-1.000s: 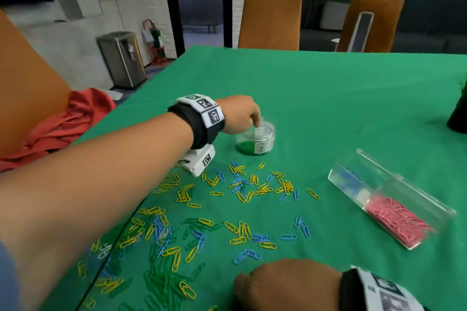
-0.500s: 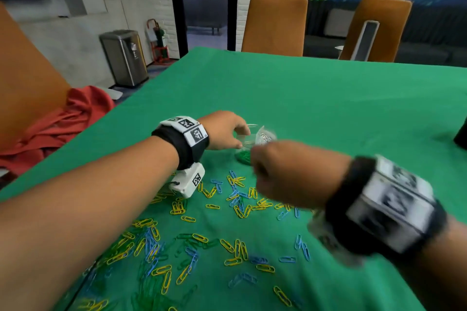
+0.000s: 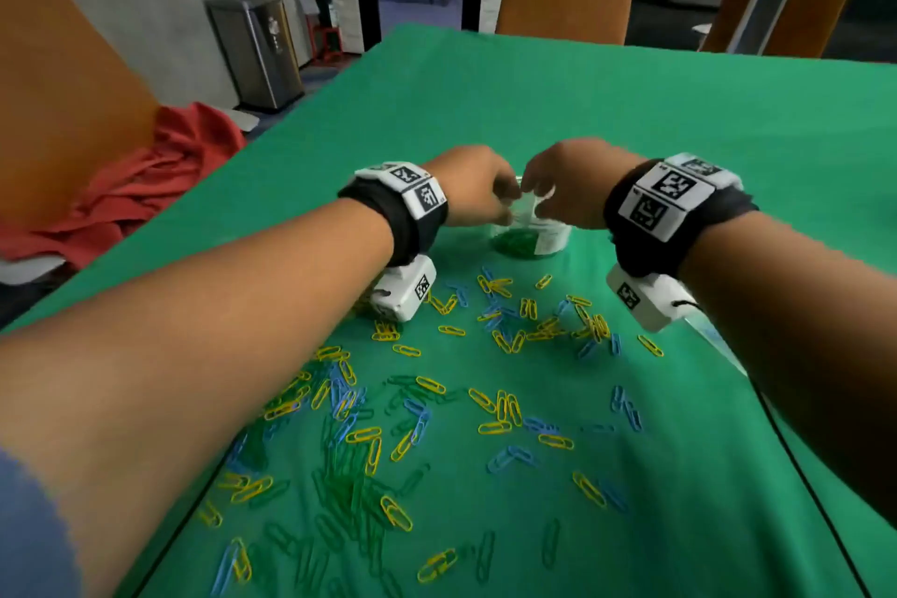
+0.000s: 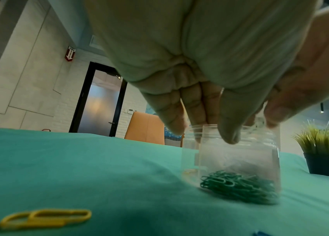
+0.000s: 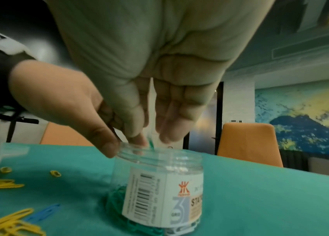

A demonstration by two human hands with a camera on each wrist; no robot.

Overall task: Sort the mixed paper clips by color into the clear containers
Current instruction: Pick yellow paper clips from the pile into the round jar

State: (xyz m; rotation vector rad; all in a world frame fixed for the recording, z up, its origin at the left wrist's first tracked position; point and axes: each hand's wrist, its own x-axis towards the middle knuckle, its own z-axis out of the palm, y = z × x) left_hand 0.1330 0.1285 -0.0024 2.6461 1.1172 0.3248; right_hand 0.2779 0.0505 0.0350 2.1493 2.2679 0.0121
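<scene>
**Both hands over the jar mouth, green clip going in**

While the left hand (image 3: 473, 189) steadies the clear jar (image 5: 160, 180) by its rim, the right hand (image 3: 565, 182) hangs directly above the opening, fingers (image 5: 135, 127) pointing straight down. Thumb and forefinger are narrow, pinching what looks like a green clip (image 5: 151, 144); its long axis runs near vertical, its lower end right at the rim. The coming move turns on that line: the jar mouth lies straight below the right fingertips, so a release should drop the clip onto the green heap (image 4: 238, 186) at the bottom.

The left fingers (image 4: 195, 108) curl over the near rim from the left, thumb outside the wall, crowding one side of the mouth. The jar stands upright on the table (image 3: 631, 112), its label facing the right wrist.

Room is good: open green cloth lies beyond and to the right of the jar, while the loose yellow clips (image 3: 505, 408) and blue clips (image 3: 512, 456) scatter nearer the person, well apart from any table edge. Many green clips (image 3: 349, 490) remain low in the head view, nearer the left arm. A second container shows only as a sliver behind the right wrist. A potted plant (image 4: 323, 148) stands well to the right, out of the way.
</scene>
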